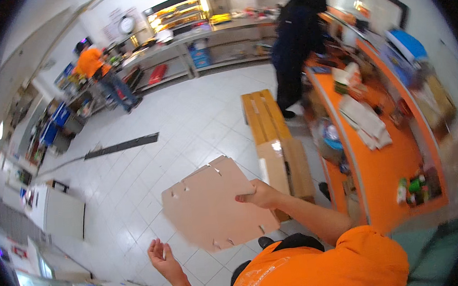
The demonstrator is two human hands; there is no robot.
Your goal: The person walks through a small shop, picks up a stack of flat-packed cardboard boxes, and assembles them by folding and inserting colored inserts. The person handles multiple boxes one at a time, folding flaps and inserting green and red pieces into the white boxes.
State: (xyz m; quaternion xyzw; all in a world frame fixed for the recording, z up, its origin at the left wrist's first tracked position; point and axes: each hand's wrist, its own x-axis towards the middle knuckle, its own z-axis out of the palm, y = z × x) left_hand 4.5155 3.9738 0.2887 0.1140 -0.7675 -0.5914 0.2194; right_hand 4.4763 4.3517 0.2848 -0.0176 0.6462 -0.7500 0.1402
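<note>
A flat brown cardboard sheet [212, 203] with slots cut along its edges hangs in front of me above the tiled floor. My right hand [261, 195] grips it at its right edge, thumb on top and the other fingers hidden underneath. To the lower left, apart from the cardboard, my left hand [164, 260] is raised with its fingers loosely spread and nothing in it. Just beyond my right hand stands a cardboard box [284, 165], at the near end of a yellow wooden bench [264, 116].
An orange counter [365, 170] on the right bears a whitish cloth [364, 121]. A person in dark clothing [299, 40] stands at its far end. Another in an orange shirt [91, 62] works at the far left. A white cabinet [57, 213] stands left; a dark drain [121, 146] crosses the floor.
</note>
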